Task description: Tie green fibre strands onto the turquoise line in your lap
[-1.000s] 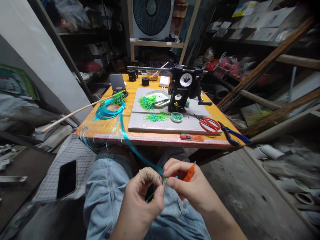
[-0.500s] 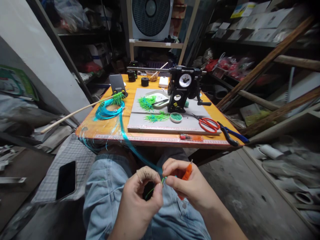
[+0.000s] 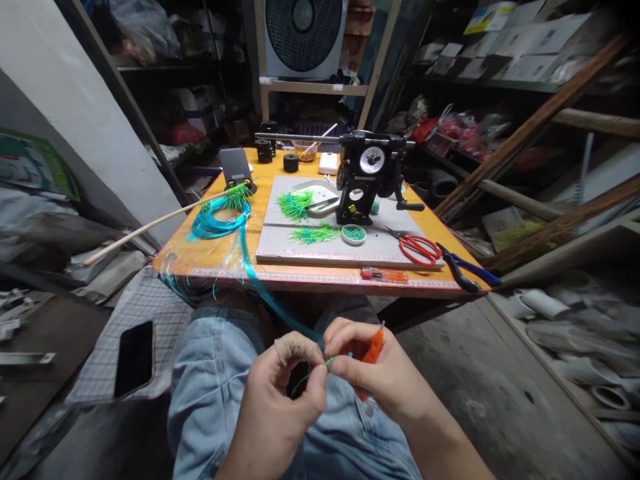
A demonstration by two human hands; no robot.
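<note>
Green strand [image 3: 331,361] is tipping flatter than before, left hand [image 3: 270,397] and right hand [image 3: 393,379] pinching it, probably for control.

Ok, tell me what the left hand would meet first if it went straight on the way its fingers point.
The left hand would likely meet the right hand, with green thread between them; the gap is hard to judge in depth.
</note>
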